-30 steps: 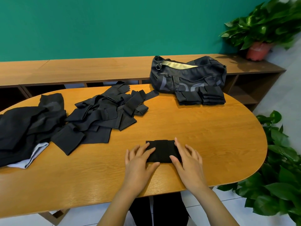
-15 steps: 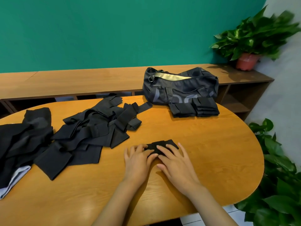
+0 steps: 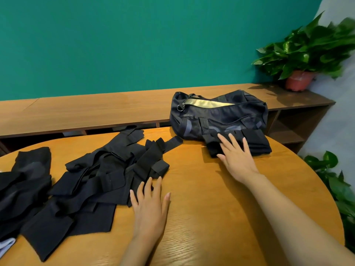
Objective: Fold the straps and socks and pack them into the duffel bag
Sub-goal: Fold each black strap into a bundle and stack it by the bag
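Head view, single frame. Folded pieces (image 3: 256,144): a low black stack in two side-by-side bundles, lying on the table (image 3: 211,212) against the front wall of the duffel bag (image 3: 217,116), touching it but not in it. Bag zip is open, with pale lining showing along the mouth; I cannot tell whether anything is inside. Right hand (image 3: 237,157) lies flat on the left bundle, fingers straight and spread, thumb at the bundle's near edge; it presses rather than grasps, and nothing is held. Unfolded straps (image 3: 107,175): a loose, overlapping black heap at centre-left of the table, well apart from the bag. Left hand (image 3: 149,206) rests palm-down on the bare wood just beside that heap, fingers straight, tips touching its nearest edge, with nothing in its grasp. Further left is a second dark heap (image 3: 25,181), probably the socks, with a scrap of white fabric (image 3: 6,244) at its near corner. Judgement: folding is partly done, with only a small share of the pieces stacked; most of the straps and all of the far-left heap are left, and packing seems not yet begun. Surroundings: low wooden shelf (image 3: 86,112) behind the table, green wall, potted plant (image 3: 307,52) on the shelf's right end, more foliage (image 3: 343,191) at the right edge.
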### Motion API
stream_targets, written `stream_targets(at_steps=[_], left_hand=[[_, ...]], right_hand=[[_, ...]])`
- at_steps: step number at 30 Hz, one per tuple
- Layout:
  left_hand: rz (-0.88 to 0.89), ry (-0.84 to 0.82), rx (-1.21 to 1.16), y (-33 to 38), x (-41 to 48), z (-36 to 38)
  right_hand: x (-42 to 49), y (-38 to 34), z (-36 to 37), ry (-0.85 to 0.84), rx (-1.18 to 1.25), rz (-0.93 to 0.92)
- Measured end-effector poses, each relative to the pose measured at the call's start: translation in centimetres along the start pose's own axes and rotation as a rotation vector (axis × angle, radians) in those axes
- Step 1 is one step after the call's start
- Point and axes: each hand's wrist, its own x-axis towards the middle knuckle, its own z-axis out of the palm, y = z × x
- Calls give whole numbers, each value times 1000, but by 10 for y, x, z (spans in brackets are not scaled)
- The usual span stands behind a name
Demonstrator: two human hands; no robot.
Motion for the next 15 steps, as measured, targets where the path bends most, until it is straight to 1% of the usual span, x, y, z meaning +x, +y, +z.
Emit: stream_targets(at_steps=[5, 9, 12, 15], left_hand=[[-12, 3, -18, 2, 0, -4], [9, 23, -38, 1, -2, -4], [8, 9, -65, 2, -3, -7], [35, 29, -124, 3, -5, -13]], right_hand=[[8, 18, 14, -54, 134, 10], [9, 24, 11, 26, 326, 39], [8, 10, 3, 86, 318, 7], [0, -21, -1, 104, 298, -69]])
